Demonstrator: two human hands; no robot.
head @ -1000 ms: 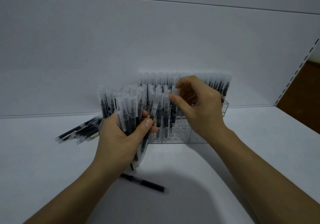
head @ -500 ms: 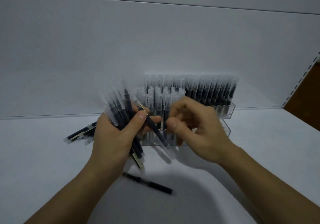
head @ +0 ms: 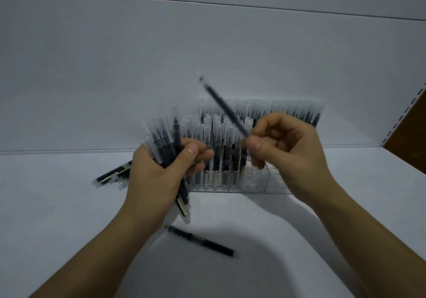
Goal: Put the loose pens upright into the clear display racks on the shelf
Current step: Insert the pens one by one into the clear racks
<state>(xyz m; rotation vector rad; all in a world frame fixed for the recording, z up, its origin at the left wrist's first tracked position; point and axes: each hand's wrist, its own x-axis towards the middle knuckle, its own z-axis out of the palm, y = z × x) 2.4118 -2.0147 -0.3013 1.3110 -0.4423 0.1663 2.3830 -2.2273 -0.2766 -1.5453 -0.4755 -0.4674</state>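
- On the white shelf (head: pixel 57 217), against the back panel (head: pixel 115 67): clear display racks (head: pixel 253 183) in stepped rows, back row higher than the front.
- Racked pens (head: pixel 227 152): upright, frosted caps up, dark barrels. Back row packed tight. Front row is filled on the left part, and open holes show under the right grip.
- Left grip (head: pixel 159 178): bare hand, fingers and thumb curled round a bundle of pens (head: pixel 162 136), clamped on it.
- Bundle: caps point up and fan slightly left, and barrel ends stick out below the palm. Held in front of the racks' left end, above the shelf.
- Right grip (head: pixel 292 150): bare hand, thumb and fingertips pinched together on the lower end of a single pen (head: pixel 222 105).
- Single pen: tilted, free end leaning up and left, motion-blurred. It crosses in front of the racked pens' caps and sits in no hole. Cannot tell which end is the cap.
- Loose pen (head: pixel 200 241): flat on the shelf, diagonal, between the two forearms, well apart from the racks.
- Pile of loose pens (head: pixel 110 175): flat on the shelf left of the racks, partly hidden behind the left grip.
- Far right: slotted upright (head: pixel 405 113) at the shelf's end, with a brown surface beyond it.
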